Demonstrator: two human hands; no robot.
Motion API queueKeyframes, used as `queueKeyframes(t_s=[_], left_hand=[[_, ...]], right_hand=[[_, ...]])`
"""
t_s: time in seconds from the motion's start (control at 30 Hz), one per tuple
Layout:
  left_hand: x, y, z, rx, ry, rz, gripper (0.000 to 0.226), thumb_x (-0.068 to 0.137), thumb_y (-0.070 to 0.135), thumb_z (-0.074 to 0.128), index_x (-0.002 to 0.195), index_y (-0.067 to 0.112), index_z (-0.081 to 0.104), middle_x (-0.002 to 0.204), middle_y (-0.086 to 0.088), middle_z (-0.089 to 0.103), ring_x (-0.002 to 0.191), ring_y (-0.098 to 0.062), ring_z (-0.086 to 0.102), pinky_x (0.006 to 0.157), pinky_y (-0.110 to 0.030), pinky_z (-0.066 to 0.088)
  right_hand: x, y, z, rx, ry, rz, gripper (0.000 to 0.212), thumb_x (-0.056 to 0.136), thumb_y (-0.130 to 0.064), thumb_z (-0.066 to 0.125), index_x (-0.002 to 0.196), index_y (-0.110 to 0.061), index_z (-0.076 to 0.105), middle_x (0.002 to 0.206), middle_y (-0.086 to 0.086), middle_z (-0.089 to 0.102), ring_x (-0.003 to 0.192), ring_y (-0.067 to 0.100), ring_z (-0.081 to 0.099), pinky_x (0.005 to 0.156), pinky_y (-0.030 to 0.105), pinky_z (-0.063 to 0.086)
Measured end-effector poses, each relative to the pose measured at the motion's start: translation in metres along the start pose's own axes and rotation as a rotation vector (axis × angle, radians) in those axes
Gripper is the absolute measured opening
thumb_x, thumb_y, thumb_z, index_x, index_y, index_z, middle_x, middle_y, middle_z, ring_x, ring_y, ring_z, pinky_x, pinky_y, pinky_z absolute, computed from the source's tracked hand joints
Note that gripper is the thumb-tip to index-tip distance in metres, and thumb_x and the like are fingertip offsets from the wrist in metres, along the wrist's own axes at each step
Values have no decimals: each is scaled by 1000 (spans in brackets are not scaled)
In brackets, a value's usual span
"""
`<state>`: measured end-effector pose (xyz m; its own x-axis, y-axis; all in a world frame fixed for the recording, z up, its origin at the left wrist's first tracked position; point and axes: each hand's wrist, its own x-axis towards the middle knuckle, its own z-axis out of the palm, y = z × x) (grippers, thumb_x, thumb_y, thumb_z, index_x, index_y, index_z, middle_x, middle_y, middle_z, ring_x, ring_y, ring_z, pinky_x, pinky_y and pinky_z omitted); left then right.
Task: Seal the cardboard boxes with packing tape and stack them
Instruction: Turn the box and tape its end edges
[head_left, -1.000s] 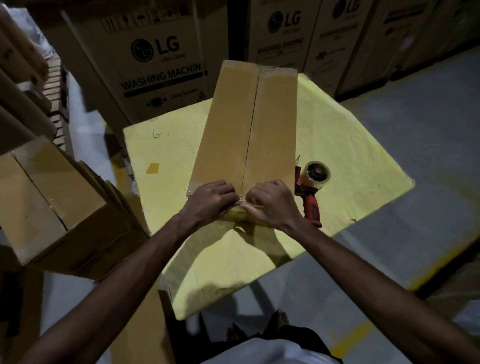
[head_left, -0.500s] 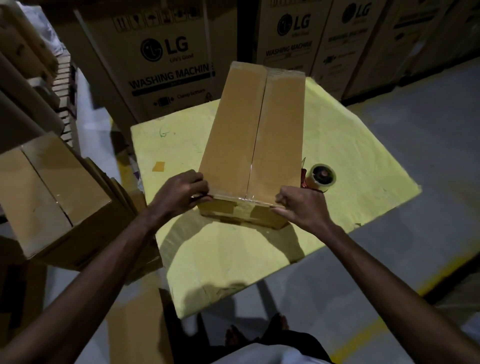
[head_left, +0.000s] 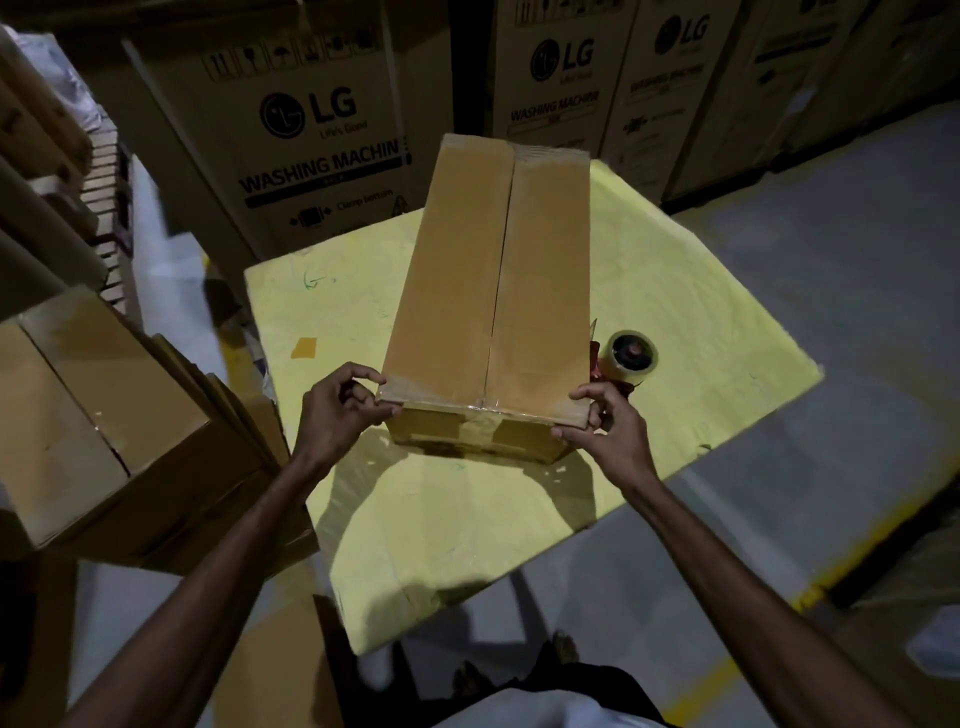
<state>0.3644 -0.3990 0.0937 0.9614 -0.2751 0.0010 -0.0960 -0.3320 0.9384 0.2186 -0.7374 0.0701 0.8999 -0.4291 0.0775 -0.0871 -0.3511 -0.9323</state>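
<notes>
Two curled grips: the left hand (head_left: 337, 410) and right hand (head_left: 605, 431) pinch the near corners of the box (head_left: 493, 291). With tape (head_left: 480, 415) laid between the fingers (head_left: 363, 371), sealing looks done to me; stacking remains.

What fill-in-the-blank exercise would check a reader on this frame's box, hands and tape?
1. The cardboard box lies on a ____ table.
2. The left hand and right hand grip the box's two near ____.
3. The tape dispenser lies to the ____ of the box.
Missing words: yellow; corners; right.
</notes>
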Motion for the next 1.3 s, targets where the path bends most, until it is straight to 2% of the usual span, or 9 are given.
queueKeyframes(t_s=[0.2,0.37,0.5,0.6,0.73,0.9,0.97,1.07,1.3], left_hand=[[-5,0,8,-60,35,-6,54,78,48,87,118,26,60,81,0,53,77,-15,54,79,-38,48],[0,10,43,-169,224,-148,80,77,77,72,140,31,57,138,7,61,126,-17,59,104,-44,52],[20,25,49,-214,282,-187,67,79,50,86,138,32,60,129,6,68,116,-19,64,99,-39,55],[46,26,18,-207,268,-229,66,74,31,93,134,26,65,124,0,71,110,-24,68,93,-43,59],[94,24,-40,-177,147,-307,57,72,10,92,124,22,72,121,-10,74,107,-31,72,94,-46,59],[141,35,-77,-58,110,-341,64,82,0,83,141,10,61,123,-16,71,85,-18,70,77,-27,61],[147,39,-68,167,227,-299,57,88,14,80,142,9,61,117,-21,72,86,-28,70,71,-29,62],[136,53,-25,822,266,-144,63,89,52,71,141,18,59,146,-20,55,132,-40,53,111,-61,39],[76,110,140,954,-124,-84,96,82,88,50,161,46,15,174,4,5,159,-30,7,117,-75,2]], right_hand=[[6,-7,-3,185,6,83,56,72,-48,88,121,-32,64,82,-3,59,75,13,58,66,30,50],[46,-34,12,328,-6,433,55,92,-53,69,139,-35,46,144,0,58,122,18,60,96,41,51],[46,-61,45,323,9,428,55,101,-34,64,151,-25,42,132,-9,60,108,6,60,87,23,48],[41,-70,60,352,62,448,66,97,-34,70,155,-29,38,138,-10,57,117,15,59,101,36,48],[24,-82,98,301,46,484,66,90,-30,79,144,-32,42,118,-12,58,93,5,57,89,37,51],[18,-98,146,166,-62,406,75,80,-45,84,138,-31,38,137,-8,51,120,18,53,102,42,49],[31,-100,141,144,-6,392,67,80,-48,83,131,-31,43,133,-9,49,118,18,53,97,41,51],[95,-94,111,54,165,333,58,86,-49,77,129,-31,43,134,-7,46,113,17,52,93,42,51],[326,-92,15,-577,293,-62,65,84,-51,70,137,-22,46,150,6,43,141,32,36,112,57,32]])
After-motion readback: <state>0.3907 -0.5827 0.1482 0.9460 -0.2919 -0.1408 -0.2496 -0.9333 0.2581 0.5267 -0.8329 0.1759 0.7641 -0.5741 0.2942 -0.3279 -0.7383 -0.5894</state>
